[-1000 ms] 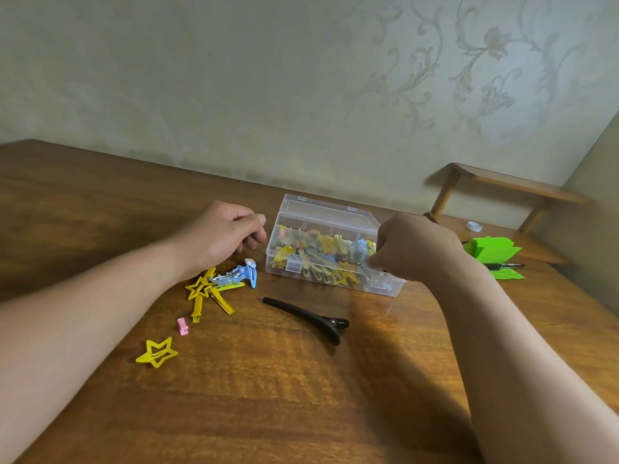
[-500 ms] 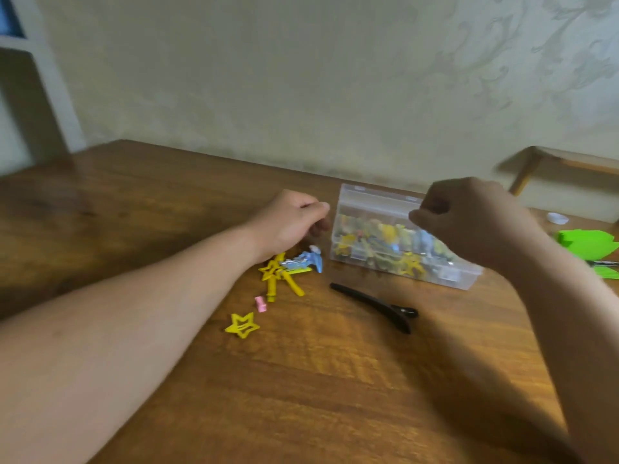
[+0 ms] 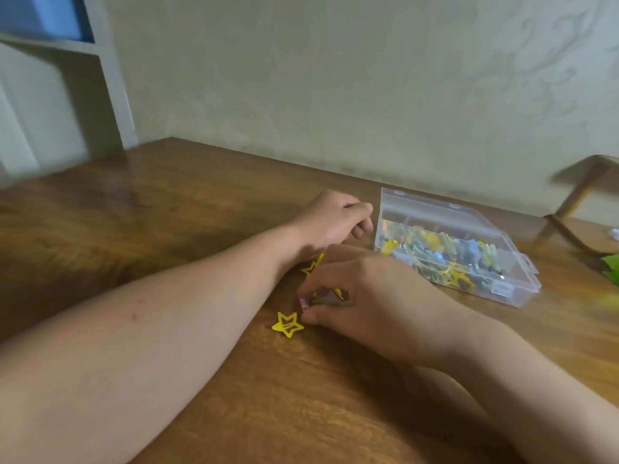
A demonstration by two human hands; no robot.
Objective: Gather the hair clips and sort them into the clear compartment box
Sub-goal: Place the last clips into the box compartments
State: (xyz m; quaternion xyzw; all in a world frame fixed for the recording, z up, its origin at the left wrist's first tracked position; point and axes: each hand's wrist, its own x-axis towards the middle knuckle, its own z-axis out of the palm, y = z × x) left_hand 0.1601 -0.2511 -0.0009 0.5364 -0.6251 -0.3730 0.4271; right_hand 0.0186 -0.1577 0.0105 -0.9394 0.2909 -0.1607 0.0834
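Mostly done, by the look of it: the clear compartment box sits open on the counter w/ a mixed heap of hair clips inside. Left over: a yellow star clip lying loose, plus more yellow ones half hidden under the hands. Right hand is down among them, grip pinched on a small pink clip (blurry). Left hand hovers curled beside the box; can't tell if it holds anything. No readable labels or writing.

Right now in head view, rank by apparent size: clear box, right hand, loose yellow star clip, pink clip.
1. Clear compartment box, though it lies farther away.
2. Right hand, nearer the camera, so unsure against the box.
3. Yellow star clip.
4. Pink clip, mostly hidden by the fingertips.
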